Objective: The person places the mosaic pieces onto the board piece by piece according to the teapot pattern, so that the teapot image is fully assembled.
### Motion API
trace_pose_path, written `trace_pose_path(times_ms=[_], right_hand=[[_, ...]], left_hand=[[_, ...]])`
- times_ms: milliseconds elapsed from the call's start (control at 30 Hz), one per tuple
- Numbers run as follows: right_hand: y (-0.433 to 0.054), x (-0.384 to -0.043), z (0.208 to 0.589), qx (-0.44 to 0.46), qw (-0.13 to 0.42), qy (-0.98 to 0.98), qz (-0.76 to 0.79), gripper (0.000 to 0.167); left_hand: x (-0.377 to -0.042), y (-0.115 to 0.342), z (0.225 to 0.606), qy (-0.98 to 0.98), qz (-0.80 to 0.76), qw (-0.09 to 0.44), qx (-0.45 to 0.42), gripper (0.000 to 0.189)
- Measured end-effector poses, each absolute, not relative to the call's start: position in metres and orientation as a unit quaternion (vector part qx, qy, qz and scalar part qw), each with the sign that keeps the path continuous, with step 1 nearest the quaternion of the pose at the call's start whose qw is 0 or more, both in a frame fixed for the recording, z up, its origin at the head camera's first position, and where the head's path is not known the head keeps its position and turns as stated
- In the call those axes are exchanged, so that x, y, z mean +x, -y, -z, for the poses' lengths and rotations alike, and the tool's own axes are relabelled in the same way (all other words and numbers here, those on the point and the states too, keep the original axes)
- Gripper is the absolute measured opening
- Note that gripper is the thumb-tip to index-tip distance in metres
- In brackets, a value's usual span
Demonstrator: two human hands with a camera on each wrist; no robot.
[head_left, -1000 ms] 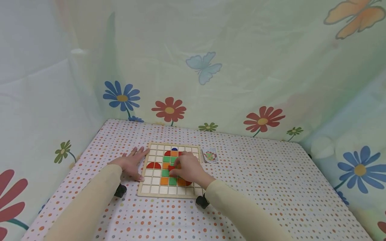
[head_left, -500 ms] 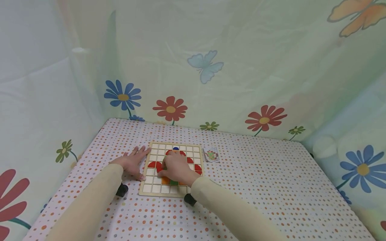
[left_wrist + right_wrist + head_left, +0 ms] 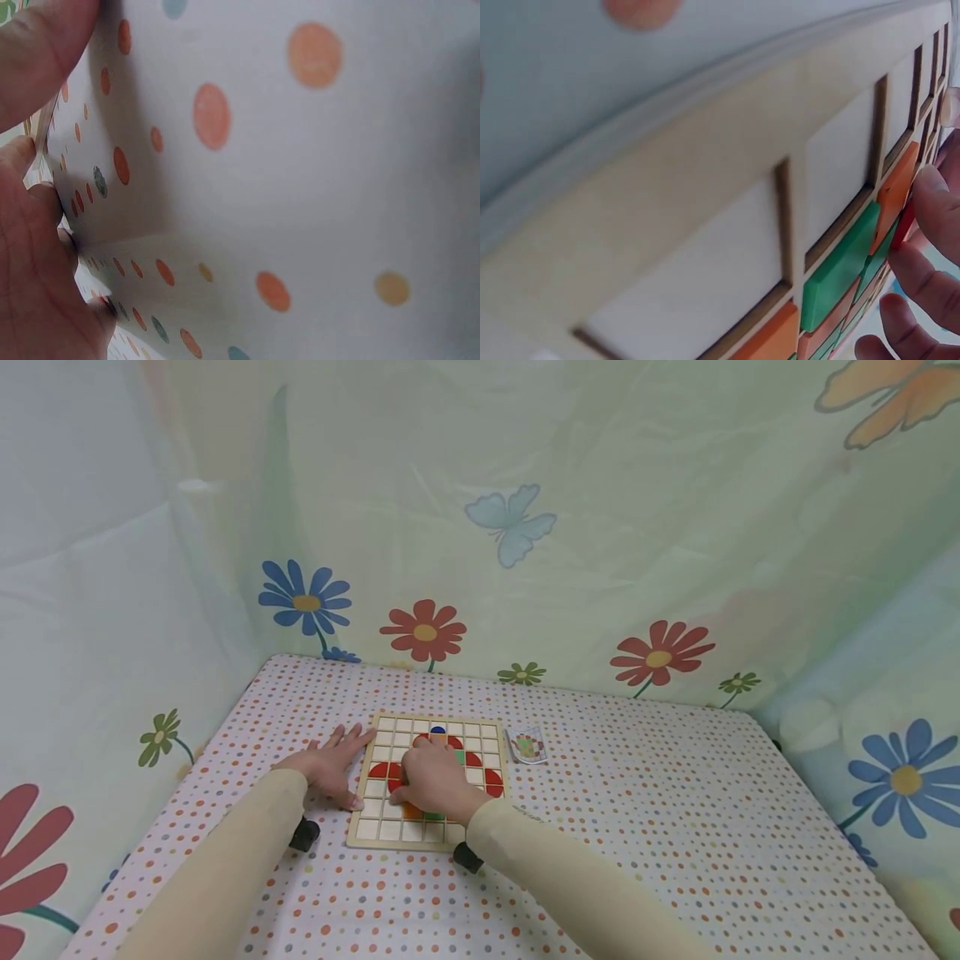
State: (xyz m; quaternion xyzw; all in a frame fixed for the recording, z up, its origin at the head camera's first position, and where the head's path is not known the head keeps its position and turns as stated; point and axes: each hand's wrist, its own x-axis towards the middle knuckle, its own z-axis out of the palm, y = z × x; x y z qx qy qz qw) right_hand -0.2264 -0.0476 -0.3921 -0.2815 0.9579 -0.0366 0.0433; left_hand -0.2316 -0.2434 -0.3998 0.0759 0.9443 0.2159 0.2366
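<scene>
A wooden grid board (image 3: pixel 367 843) lies on the table with coloured pieces set in its squares. In the head view my right hand (image 3: pixel 435 777) is over the board's middle, covering several pieces. Its thumb and forefinger pinch a small red piece (image 3: pixel 905 225) low in the grid, beside an orange tile (image 3: pixel 895 187) and a green tile (image 3: pixel 840 266). My left hand (image 3: pixel 330 768) lies with spread fingers at the board's left edge, thumb and fingertips right at the frame. The left wrist view shows that hand's palm (image 3: pixel 37 262) beside the dotted cloth.
A small picture card (image 3: pixel 527 746) with a coloured pattern lies just right of the board. Dotted cloth (image 3: pixel 660 802) covers the table. A flower-printed curtain (image 3: pixel 517 610) stands behind it and at both sides. Red half-round pieces (image 3: pixel 492 782) show on the board's right side.
Over the first half second my right hand moved left across the board with the red piece, toward the red half-rounds on the left. Since then it has barely shifted. My left hand stayed put.
</scene>
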Motion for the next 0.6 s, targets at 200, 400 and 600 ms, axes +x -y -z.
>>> trace_pose_path(times_ms=[200, 400, 600], right_hand=[[0.0468, -0.224, 0.3903, -0.283, 0.037, -0.958, 0.031, 0.032], [0.0453, -0.2238, 0.3896, -0.286, 0.037, -0.957, 0.034, 0.03], [0.0464, -0.2241, 0.3908, -0.289, 0.03, -0.956, 0.024, 0.031]], left_hand=[[-0.2307, 0.2436, 0.3997, -0.945, -0.214, 0.236, 0.076, 0.118], [-0.2308, 0.2445, 0.4002, -0.943, -0.217, 0.238, 0.079, 0.117], [-0.2303, 0.2436, 0.3998, -0.944, -0.219, 0.236, 0.079, 0.117]])
